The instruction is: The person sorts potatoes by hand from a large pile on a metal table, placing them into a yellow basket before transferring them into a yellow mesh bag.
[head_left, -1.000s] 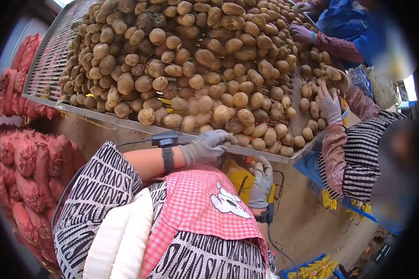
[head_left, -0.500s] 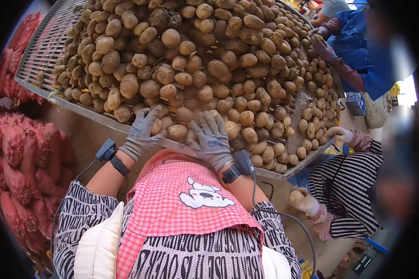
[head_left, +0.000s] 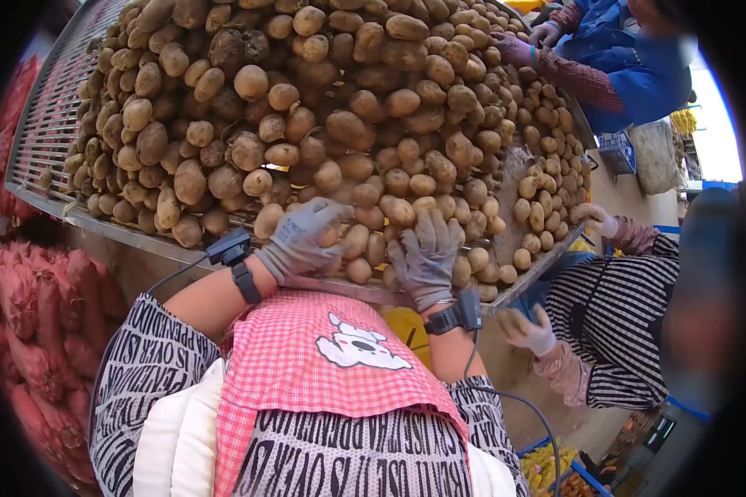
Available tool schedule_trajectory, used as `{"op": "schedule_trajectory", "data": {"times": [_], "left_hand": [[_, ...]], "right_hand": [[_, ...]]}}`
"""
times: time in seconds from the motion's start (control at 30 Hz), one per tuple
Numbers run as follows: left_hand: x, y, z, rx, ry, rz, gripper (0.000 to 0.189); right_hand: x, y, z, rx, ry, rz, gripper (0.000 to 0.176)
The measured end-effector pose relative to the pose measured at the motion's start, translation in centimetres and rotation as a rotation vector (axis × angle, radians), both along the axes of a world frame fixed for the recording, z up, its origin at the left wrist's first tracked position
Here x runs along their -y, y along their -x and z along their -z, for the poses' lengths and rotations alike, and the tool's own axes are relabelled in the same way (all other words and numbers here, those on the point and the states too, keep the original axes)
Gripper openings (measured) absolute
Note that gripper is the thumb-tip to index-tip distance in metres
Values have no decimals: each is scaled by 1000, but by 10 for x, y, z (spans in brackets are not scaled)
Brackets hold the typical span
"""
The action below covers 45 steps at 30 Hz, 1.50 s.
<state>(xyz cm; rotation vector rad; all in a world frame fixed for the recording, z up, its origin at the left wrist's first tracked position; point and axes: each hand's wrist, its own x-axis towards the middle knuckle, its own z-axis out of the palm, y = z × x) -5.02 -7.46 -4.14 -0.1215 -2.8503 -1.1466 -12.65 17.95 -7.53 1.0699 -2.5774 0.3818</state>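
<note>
A large heap of potatoes (head_left: 348, 126) lies on a slatted metal table (head_left: 141, 240). My left hand (head_left: 305, 238), in a grey glove, rests among potatoes near the table's front edge, its fingers curved over a potato that shows partly beneath them. To its right, my right hand (head_left: 427, 255), also gloved in grey, lies on the potatoes with its fingers spread and pointing away from me. Several loose potatoes sit between the two hands.
Red mesh sacks (head_left: 46, 323) are piled at the left. A co-worker in striped clothing (head_left: 613, 319) stands at the right edge of the table. Another co-worker in blue (head_left: 630, 74) reaches in at the upper right. A yellow object (head_left: 408, 331) shows below the table edge.
Both my hands have moved right along the front edge, with potatoes shifting near them. The view has shifted. The striped co-worker's lower hand, which held a potato, is now open and empty.
</note>
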Motion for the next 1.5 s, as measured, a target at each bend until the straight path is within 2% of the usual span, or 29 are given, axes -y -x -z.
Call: {"op": "schedule_trajectory", "data": {"times": [0.1, 0.17, 0.23, 0.27, 0.3, 0.37, 0.4, 0.47, 0.5, 0.57, 0.7, 0.77, 0.83, 0.9, 0.93, 0.97, 1.03, 1.07, 1.1, 1.17, 1.23, 1.27, 1.3, 1.33, 1.37, 1.4, 1.43, 1.5], "left_hand": [[8, 55, -15, -330, 137, -106, 39], [22, 91, -40, -400, 286, -182, 34], [34, 115, -17, -474, 492, -257, 36], [32, 121, -24, -546, 531, -131, 41], [18, 120, -27, -554, 530, -116, 41], [-28, 107, -37, 197, 239, 301, 50], [-41, 100, -31, 195, 241, 305, 50], [-58, 94, -9, 161, 493, 142, 58], [-62, 101, -6, 166, 493, 144, 58], [-64, 117, 0, 326, 411, 45, 60], [-49, 114, 14, 295, 377, 55, 55], [-49, 100, 15, 280, 324, 59, 48], [-53, 89, 14, 233, 438, 50, 39], [-56, 80, 10, 244, 424, 32, 35], [-58, 72, 24, 139, 400, 77, 36], [-58, 68, 28, 35, 377, 120, 38], [-53, 73, 23, 60, 414, 125, 43], [-49, 82, 6, 205, 410, 136, 46], [-43, 93, -2, 348, 403, 143, 49], [-38, 100, 0, 368, 401, 162, 55], [-38, 107, -10, 460, 423, 194, 57], [-41, 107, -18, 509, 393, 193, 54], [-43, 105, -15, 500, 391, 193, 54], [-46, 99, -7, 500, 395, 226, 53], [-45, 94, -5, 501, 400, 258, 53], [-40, 87, -5, 484, 390, 323, 56], [-36, 89, -8, 484, 389, 321, 56], [-29, 96, -12, 510, 288, 266, 61]], "right_hand": [[-26, 20, -11, 34, -19, 149, 33], [-42, 46, -5, 146, -29, 246, 37], [-53, 70, 1, 248, 113, 407, 40], [-60, 83, 1, 248, 99, 457, 41], [-62, 90, 4, 244, 105, 472, 41], [-62, 102, -5, 17, -4, 479, 41], [-55, 104, -13, 70, 113, 392, 44], [-21, 94, -26, 272, 347, 205, 48], [-6, 91, -27, 384, 314, 89, 57], [14, 69, -31, 134, -90, 146, 71], [25, 66, -19, 167, -232, 157, 82], [27, 66, -20, 512, -227, 85, 86], [29, 70, -19, 555, -237, 86, 82], [25, 79, -7, 542, -138, 70, 78], [26, 82, -8, 521, -114, 90, 70], [28, 84, -8, 515, -115, 79, 70], [31, 87, -7, 458, -178, 164, 61], [29, 88, -8, 362, -131, 211, 53], [28, 95, -10, 358, -130, 202, 53], [23, 105, -24, 445, -170, 361, 49], [13, 125, -21, 568, 13, 443, 46], [1, 140, 3, 552, 147, 440, 44], [-6, 146, 7, 543, 147, 440, 44], [-15, 144, 10, 827, 526, 371, 44], [-10, 135, -9, 1099, 913, 281, 45], [-5, 122, -28, 1442, 1237, 430, 42], [-2, 122, -24, 1444, 1235, 430, 42], [-2, 121, -5, 1238, 949, 284, 46]]}}
